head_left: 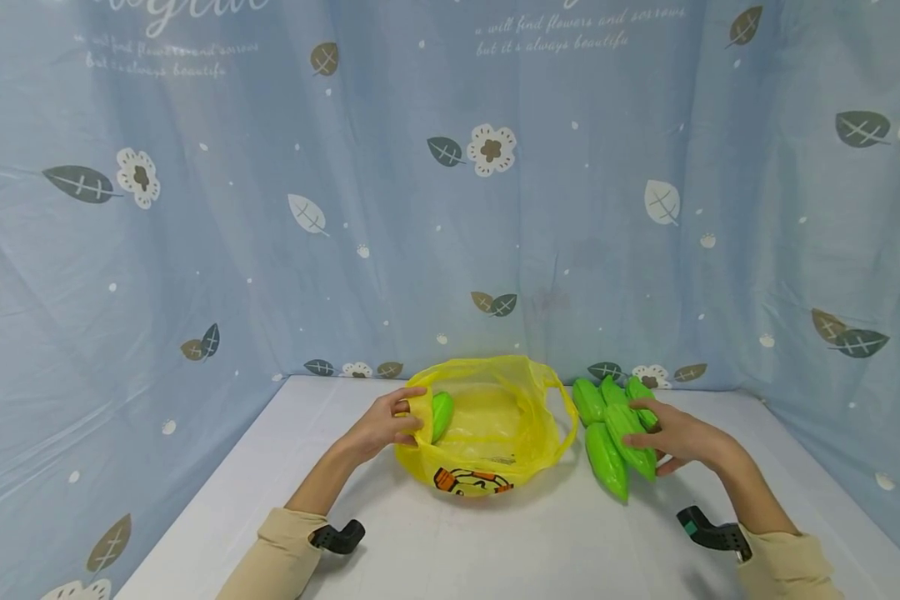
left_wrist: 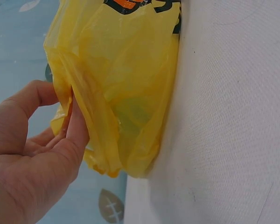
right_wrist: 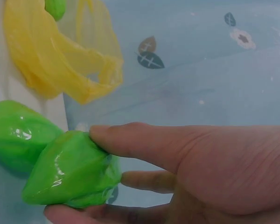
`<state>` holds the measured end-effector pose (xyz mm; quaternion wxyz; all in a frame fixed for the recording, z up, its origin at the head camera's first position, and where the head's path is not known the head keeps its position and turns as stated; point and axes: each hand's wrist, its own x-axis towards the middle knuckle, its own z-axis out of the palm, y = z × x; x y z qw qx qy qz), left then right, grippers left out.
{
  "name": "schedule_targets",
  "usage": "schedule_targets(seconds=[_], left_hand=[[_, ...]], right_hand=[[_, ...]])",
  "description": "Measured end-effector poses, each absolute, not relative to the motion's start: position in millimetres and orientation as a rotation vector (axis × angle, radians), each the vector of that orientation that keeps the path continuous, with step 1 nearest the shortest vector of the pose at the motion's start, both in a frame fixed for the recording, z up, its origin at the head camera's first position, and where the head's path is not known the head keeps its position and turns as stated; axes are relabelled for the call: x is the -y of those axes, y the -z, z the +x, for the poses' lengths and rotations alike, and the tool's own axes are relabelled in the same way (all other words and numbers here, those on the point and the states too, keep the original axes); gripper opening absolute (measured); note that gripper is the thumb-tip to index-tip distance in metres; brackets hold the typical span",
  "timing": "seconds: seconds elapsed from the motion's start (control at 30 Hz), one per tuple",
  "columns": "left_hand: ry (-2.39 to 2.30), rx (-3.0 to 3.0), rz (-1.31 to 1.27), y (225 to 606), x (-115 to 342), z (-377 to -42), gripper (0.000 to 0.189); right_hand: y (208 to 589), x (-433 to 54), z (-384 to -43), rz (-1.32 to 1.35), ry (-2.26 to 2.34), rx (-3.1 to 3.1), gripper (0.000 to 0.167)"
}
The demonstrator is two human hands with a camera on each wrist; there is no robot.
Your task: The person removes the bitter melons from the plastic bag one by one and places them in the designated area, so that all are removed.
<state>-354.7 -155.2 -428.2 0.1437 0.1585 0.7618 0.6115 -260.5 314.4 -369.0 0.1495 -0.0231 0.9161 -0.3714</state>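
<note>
A yellow plastic carrier bag (head_left: 528, 471) with a cartoon print stands with its mouth spread wide. My left hand (head_left: 381, 427) pinches the bag's left rim between thumb and fingers; the left wrist view shows the folded plastic (left_wrist: 95, 126) in its grip. Inside the bag, near that hand, lies one glossy green packet (head_left: 442, 415). To the right of the bag, my right hand (head_left: 682, 435) holds an elongated green packet (right_wrist: 70, 170), thumb on one side and fingers on the other. Another green packet (head_left: 606, 462) lies beside it, with several more behind.
White cloth covers the table (head_left: 450, 554). A blue curtain (head_left: 390, 208) printed with leaves and flowers hangs behind it and along both sides. One handle loop (head_left: 570, 421) of the bag reaches toward the green packets. Each wrist wears a black device (head_left: 337, 537).
</note>
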Motion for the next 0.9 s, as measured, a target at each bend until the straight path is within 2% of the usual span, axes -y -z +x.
schedule_targets(seconds=[0.9], left_hand=[[-1.764,-2.201,0.452,428,154,-354,0.064]], right_hand=[[388,-326,-265,0.013,0.985,-2.617,0.085]])
